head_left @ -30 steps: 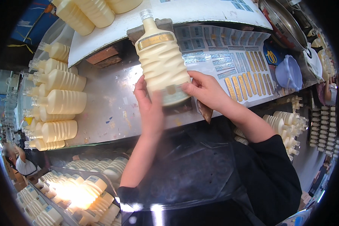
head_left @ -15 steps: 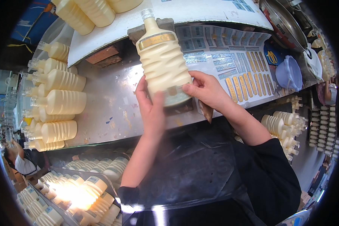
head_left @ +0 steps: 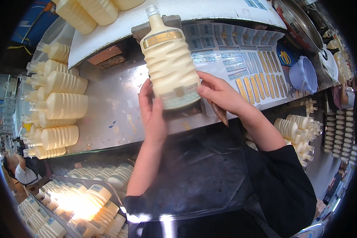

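A cream, wavy-sided glass bottle (head_left: pixel 168 61) lies tilted, its clear threaded neck pointing away from me. A gold label spans its shoulder, and a clear strip with a small gold square wraps the lower front. The neck end leans on a grey block (head_left: pixel 137 31). My left hand (head_left: pixel 151 115) grips the bottle's lower left side, thumb up along the edge. At the lower right side my right hand (head_left: pixel 218 93) clasps it, thumb on the strip's end. A brown pointed tool (head_left: pixel 220 114) sticks out below my right palm; how it is held is hidden.
Label sheets (head_left: pixel 242 65) with gold and blue strips lie right of the bottle. A lilac bucket (head_left: pixel 304 75) stands beyond them. Cream bottles (head_left: pixel 63 105) are stacked at the left, with crates of more bottles (head_left: pixel 103 204) below. A brick (head_left: pixel 105 54) supports a white shelf (head_left: pixel 210 14).
My left thumb has moved off the strip to the bottle's left edge. My right thumb stays at the strip's right end. The whole view has shifted slightly.
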Demonstrator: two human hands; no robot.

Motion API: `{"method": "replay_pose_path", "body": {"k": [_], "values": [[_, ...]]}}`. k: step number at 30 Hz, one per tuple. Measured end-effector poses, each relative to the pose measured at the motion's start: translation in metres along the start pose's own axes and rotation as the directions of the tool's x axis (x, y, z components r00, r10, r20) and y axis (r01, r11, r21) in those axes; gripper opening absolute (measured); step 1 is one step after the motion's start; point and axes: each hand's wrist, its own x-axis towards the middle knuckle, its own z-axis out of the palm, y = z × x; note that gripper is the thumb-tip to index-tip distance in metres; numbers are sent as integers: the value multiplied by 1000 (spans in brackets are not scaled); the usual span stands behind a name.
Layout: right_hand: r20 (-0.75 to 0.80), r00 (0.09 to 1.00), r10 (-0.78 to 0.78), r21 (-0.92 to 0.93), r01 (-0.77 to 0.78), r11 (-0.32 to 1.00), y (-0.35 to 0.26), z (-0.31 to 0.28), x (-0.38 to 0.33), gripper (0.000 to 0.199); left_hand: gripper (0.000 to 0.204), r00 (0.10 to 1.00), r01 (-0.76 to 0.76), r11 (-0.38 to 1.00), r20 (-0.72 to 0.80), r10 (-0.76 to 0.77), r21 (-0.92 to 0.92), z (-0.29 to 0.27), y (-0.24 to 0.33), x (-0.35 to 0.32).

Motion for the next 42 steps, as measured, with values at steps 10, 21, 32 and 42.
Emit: {"method": "replay_pose_path", "body": {"k": [10, 21, 32, 42], "values": [[-181, 974, -137, -88, 122, 989, 5, 19, 2, 67, 74, 999, 9, 996, -50, -5, 88, 13, 6, 1], [-204, 969, -143, -49, 136, 990, 10, 21, 3, 69, 76, 999, 5, 998, -42, -3, 57, 12, 4, 2], [-81, 986, -148, 45, 152, 987, 11, 13, 3, 56, 53, 1000, 6, 998, -27, -8, -68, 8, 3, -2], [-177, 972, -157, 43, 167, 985, 15, 19, 5, 49, 53, 997, 31, 997, -62, -35, -70, 11, 6, -1]]}}
